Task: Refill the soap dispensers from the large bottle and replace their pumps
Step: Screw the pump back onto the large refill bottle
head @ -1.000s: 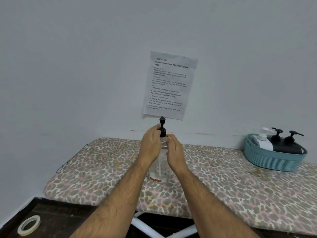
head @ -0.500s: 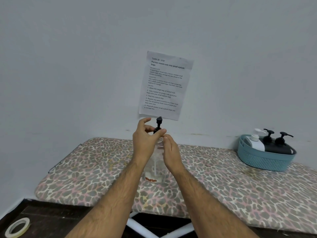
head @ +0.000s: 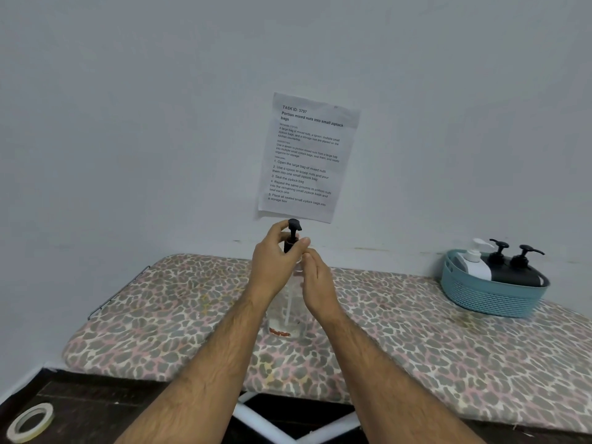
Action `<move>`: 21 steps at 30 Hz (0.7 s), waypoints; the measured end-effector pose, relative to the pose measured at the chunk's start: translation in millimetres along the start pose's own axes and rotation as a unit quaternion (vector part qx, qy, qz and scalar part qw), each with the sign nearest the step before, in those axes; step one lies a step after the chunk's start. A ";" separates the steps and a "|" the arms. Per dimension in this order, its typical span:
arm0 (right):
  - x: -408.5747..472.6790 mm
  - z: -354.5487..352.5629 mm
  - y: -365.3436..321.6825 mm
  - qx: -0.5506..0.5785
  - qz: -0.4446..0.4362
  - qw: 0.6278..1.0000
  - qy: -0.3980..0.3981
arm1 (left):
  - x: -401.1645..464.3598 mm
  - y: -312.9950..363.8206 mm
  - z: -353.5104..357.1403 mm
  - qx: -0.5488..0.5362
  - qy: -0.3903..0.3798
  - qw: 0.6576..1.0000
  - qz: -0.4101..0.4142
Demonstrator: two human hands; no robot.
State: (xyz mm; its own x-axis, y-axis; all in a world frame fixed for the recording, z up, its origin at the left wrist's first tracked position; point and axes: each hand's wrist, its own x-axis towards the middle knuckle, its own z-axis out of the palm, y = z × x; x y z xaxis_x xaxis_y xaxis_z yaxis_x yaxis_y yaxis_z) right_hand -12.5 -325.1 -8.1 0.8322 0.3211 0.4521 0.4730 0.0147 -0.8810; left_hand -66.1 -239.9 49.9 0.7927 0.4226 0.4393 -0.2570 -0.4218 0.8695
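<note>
Head view: my left hand (head: pixel 275 261) pinches the pump (head: pixel 293 233); my right hand (head: pixel 315 283) steadies the dispenser (head: pixel 286 315), fingers straight. Next, I'd unscrew it.

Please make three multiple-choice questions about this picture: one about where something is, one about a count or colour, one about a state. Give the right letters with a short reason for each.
1. Where does the teal basket stand?
A. on the floor beside the tape roll
B. at the right end of the leopard-print board, near the wall
C. between the two hands

2. How many pump bottles show in the basket?
A. one
B. three
C. five

3. What does the left hand do?
A. it lies flat on the board
B. it holds a sheet of paper
C. it grips the black pump of the clear dispenser

Answers:
1 B: the basket sits on the board at the far right, by the wall.
2 B: one white pump and two black pumps rise from it.
3 C: its fingers curl round the pump collar, while the right hand rests with straight fingers against the dispenser.
</note>
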 end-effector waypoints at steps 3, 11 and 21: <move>0.2 -0.4 0.1 -0.001 -0.002 1.000 0.003 | -0.3 -3.3 -4.1 -0.027 0.033 0.999 -0.002; -0.9 1.5 -1.7 0.021 -0.001 1.000 0.015 | -2.2 -5.8 -10.6 -0.068 -0.025 0.997 -0.009; -0.5 1.2 0.9 0.003 0.001 1.000 0.001 | -0.9 -0.5 -3.6 0.007 0.038 0.999 0.003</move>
State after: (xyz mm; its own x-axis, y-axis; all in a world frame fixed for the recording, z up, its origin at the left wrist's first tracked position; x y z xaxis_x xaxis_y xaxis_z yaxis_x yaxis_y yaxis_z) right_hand -12.8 -324.1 -9.2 0.8335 0.3189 0.4512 0.4702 0.0195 -0.8824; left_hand -68.7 -237.2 49.9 0.7466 0.4793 0.4614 -0.2536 -0.4360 0.8634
